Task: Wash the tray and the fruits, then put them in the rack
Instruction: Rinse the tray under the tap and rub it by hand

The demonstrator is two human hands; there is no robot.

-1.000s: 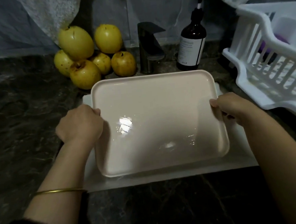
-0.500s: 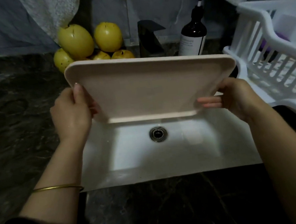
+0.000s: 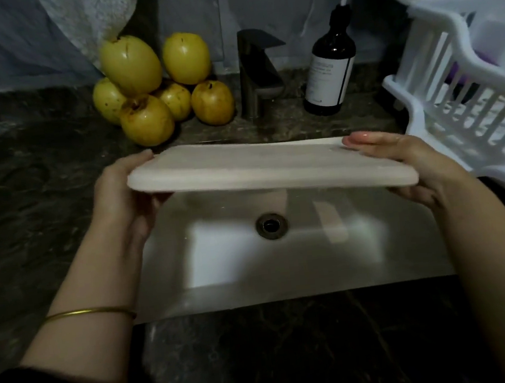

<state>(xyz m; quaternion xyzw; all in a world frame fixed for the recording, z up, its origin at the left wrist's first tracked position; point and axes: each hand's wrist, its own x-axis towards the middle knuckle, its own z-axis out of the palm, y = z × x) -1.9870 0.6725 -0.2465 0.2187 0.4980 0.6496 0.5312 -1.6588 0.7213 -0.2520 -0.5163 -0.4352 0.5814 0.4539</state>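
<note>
A pale pink tray [image 3: 261, 168] hangs upside down, nearly level, over the white sink [image 3: 283, 259]. My left hand [image 3: 121, 199] grips its left end with the fingers underneath and the thumb on top. My right hand [image 3: 404, 163] grips the right end the same way. Several yellow fruits [image 3: 156, 89] are piled on the dark counter behind the sink, at the back left. The white plastic rack [image 3: 465, 97] stands on the right of the sink.
A dark tap [image 3: 256, 72] rises behind the sink's middle, with a brown pump bottle [image 3: 328, 68] to its right. The drain [image 3: 271, 225] shows under the tray. Dark marble counter [image 3: 27, 199] surrounds the sink. Something purple lies inside the rack.
The tray lay face up over the sink, was tipped up on its near edge, and is now turned over with its underside up. Both hands kept hold of its ends.
</note>
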